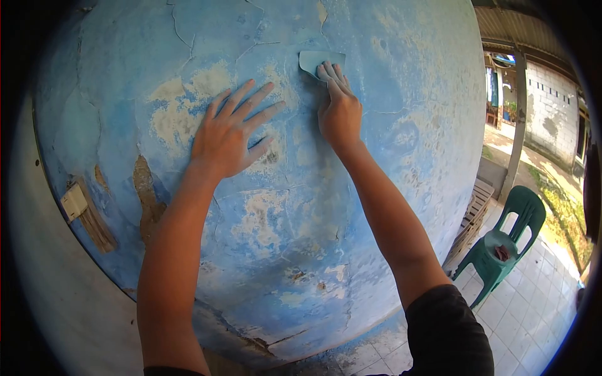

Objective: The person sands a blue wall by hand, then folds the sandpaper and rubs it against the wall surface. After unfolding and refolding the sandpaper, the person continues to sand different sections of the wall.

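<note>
My left hand (233, 133) lies flat on the blue wall (288, 216) with its fingers spread and nothing in it. Up and to the right, my right hand (339, 113) presses a sheet of sandpaper (312, 61) against the same wall. The sheet is grey-green, and its upper left part sticks out beyond my fingertips. Around both hands the paint is worn, with pale bare patches and thin cracks. A larger pale patch (179, 116) is just left of my left hand.
A light switch (74, 202) on a wooden strip (97, 229) is at the wall's lower left, near broken plaster (144, 188). On the right a green plastic chair (495, 254) stands on white floor tiles (508, 301), with a small dark reddish item on its seat. Slatted wood (473, 213) leans behind it.
</note>
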Motion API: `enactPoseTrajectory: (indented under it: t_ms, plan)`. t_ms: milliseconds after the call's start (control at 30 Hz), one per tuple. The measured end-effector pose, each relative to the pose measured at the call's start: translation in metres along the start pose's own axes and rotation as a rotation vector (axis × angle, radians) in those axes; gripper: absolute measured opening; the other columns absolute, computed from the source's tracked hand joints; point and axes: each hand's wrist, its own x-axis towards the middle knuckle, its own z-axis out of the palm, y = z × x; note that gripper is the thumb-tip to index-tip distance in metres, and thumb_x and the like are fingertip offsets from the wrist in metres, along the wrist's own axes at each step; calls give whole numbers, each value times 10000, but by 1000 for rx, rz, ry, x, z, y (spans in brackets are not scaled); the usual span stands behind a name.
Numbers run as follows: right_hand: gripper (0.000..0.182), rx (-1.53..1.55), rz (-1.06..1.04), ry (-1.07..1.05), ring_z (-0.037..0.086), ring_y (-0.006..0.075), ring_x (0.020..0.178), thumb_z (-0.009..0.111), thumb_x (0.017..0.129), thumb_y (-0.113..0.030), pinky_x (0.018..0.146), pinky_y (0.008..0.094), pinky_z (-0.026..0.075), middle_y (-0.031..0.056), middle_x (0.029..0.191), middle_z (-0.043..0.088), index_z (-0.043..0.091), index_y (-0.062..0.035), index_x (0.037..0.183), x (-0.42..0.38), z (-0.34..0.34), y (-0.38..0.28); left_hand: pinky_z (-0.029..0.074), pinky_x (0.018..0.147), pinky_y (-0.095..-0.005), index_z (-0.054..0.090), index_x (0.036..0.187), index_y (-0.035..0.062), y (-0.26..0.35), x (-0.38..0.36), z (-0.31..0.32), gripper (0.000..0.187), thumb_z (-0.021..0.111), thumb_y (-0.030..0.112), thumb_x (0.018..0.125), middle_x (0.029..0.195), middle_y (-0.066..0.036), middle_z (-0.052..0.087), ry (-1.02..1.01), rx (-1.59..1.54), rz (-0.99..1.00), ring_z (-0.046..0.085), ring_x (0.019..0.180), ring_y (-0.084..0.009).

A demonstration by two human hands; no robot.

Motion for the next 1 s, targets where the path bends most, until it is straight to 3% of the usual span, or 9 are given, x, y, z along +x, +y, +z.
enactPoseTrajectory:
  t_ms: [100,233,400,500,633,700,833,1000]
  plan:
    - [435,35,91,68,574,346,1451,585,977,77,1204,483,488,144,1481,677,717,-43,1374,-14,5,-19,276,1314,-518,513,1615,387,-7,-2,-4,648,711,449,1001,1768,50,351,30,-5,-45,314,1622,-245]
    - [393,-1,75,-50,573,355,1451,572,1026,42,1193,480,495,152,1474,679,718,-42,1381,-46,-10,-24,274,1318,-526,508,1614,403,-7,-2,-4,656,718,466,996,1764,53,357,24,-2,-85,311,1623,-242]
    - [273,-65,175,131,640,372,1371,651,1018,-44,1157,472,525,172,1449,689,763,-16,1265,9,7,8,264,1326,-524,499,1618,408,-9,-3,-2,658,712,478,1000,1764,54,352,28,9,-74,307,1624,-234]
    - [238,-44,336,28,684,394,1293,673,1011,-78,1135,467,540,185,1450,683,776,-12,1215,31,-9,-9,257,1329,-520,495,1620,410,-7,-5,-1,657,705,486,1002,1768,59,344,25,3,-97,302,1626,-232]
    - [247,26,374,-8,687,403,1272,685,1000,-70,1133,470,540,196,1465,666,776,-18,1224,34,-18,-13,254,1328,-528,495,1619,410,-4,-5,1,658,701,491,1000,1770,58,339,23,21,-101,300,1627,-233]
    - [297,5,117,32,639,395,1356,689,996,-57,1133,469,539,195,1492,651,763,-30,1283,33,-8,0,253,1328,-531,496,1618,410,-4,-3,0,658,702,491,998,1770,56,338,22,31,-104,300,1626,-234]
    - [377,53,47,67,579,376,1440,682,990,-30,1164,467,523,176,1506,650,730,-40,1363,23,6,7,259,1322,-534,500,1617,402,-4,-5,0,660,711,477,996,1766,53,348,29,11,-102,307,1624,-237]
    - [384,3,-108,-133,542,364,1475,636,1035,-36,1213,486,484,160,1532,631,699,-47,1413,-28,-9,-6,268,1316,-538,515,1611,383,-6,-5,1,659,725,460,990,1762,51,358,31,3,-88,317,1619,-241]
